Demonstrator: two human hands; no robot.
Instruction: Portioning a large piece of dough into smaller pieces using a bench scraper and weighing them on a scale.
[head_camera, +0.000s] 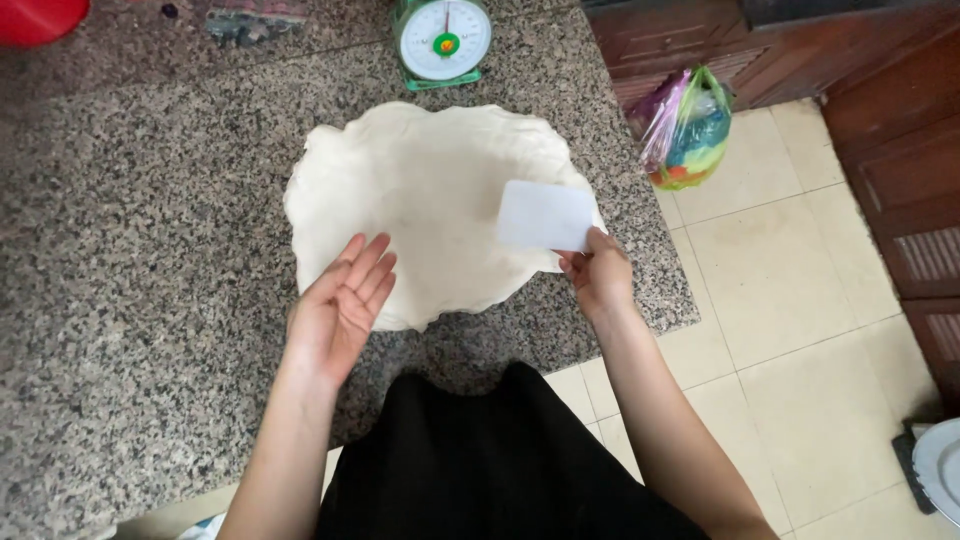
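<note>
Head view: the right hand (598, 275) is pinched on the lower right corner of a white scraper (546, 216), thumb and fingertips closed on it, and the card is held flat above the right edge of the dough (430, 200). The scraper is seen as a thin, rounded rectangle; it is judged light and somewhat flexible, and a grip along one long edge would leave the opposite edge free for cutting or lifting.

The left hand (340, 310) is open, palm up and fingers loosely spread, with nothing held; its fingertips lie at the near left edge of the dough, whether touching or just above cannot be told.

Ahead of both hands the dough is spread as a wide, uneven sheet on the granite bench (150, 250), its near edge reaching the space between the hands. It is judged soft, heavy for its spread and likely tacky: it would sag and stretch if lifted by one edge, so it is better taken from beneath at the rim with a flat hand or the scraper.

Beyond the dough, well away from the hands, a green scale (443, 40) stands on the bench. Right of the right hand, on the tiled floor, a plastic bag (688, 130) leans against a wooden cabinet.
</note>
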